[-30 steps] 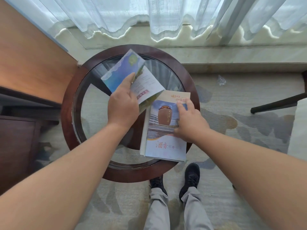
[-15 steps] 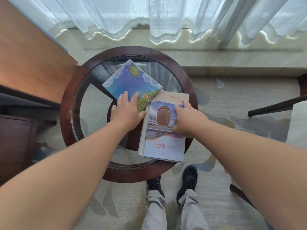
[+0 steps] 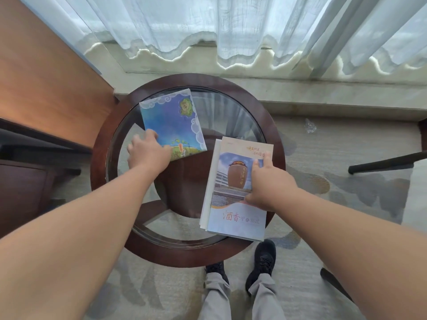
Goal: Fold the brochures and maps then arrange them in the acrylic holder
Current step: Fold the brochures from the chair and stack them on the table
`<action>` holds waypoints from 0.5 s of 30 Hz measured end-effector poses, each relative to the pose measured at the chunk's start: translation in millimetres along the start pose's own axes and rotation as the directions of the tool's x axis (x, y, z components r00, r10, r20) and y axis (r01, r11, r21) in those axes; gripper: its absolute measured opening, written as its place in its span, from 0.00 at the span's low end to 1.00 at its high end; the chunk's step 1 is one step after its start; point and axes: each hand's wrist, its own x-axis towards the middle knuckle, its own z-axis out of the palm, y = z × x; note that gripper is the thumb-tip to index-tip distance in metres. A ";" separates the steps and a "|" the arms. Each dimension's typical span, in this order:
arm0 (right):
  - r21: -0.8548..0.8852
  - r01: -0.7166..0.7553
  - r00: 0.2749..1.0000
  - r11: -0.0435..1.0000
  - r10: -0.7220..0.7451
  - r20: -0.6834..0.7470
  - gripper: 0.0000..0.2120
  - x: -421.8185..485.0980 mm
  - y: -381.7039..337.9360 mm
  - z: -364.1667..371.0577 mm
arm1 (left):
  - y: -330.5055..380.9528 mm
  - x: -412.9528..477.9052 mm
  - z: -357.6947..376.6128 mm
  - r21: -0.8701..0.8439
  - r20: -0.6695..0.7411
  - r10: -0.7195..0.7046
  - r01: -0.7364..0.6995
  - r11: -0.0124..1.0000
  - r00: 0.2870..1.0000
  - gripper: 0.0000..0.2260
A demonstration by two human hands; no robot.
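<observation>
The left hand (image 3: pixel 147 153) is lying flat, fingers extended, pressing on the near corner of the folded blue map (image 3: pixel 173 124); the right hand (image 3: pixel 269 183) is resting open, palm down, on the stack of brochures (image 3: pixel 235 218), gripping nothing. Both paper items are lying apart on the round glass tabletop (image 3: pixel 231 107), map far left, stack near right, overhanging the wooden rim. Black shoes (image 3: pixel 263 259) are showing below on the carpet.

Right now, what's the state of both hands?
Left hand: open, flat on the blue map.
Right hand: open, pressing on the brochure stack.
</observation>
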 end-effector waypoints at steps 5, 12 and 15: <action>-0.023 -0.014 1.000 1.000 0.014 -0.007 0.45 -0.6 -6.2 -0.3 | 28.3 16.5 0.8 -0.013 0.022 -0.208 0.208 0.978 0.978 0.44; -0.067 -0.017 0.999 0.998 0.014 -0.042 0.46 -1.9 -8.5 2.8 | 37.3 29.9 -2.2 -0.126 0.138 -0.387 0.404 0.906 0.912 0.50; -0.064 -0.021 0.998 0.998 0.018 -0.054 0.47 -2.2 -8.3 4.0 | 38.9 24.6 2.6 -0.188 0.102 -0.391 0.404 0.895 0.915 0.45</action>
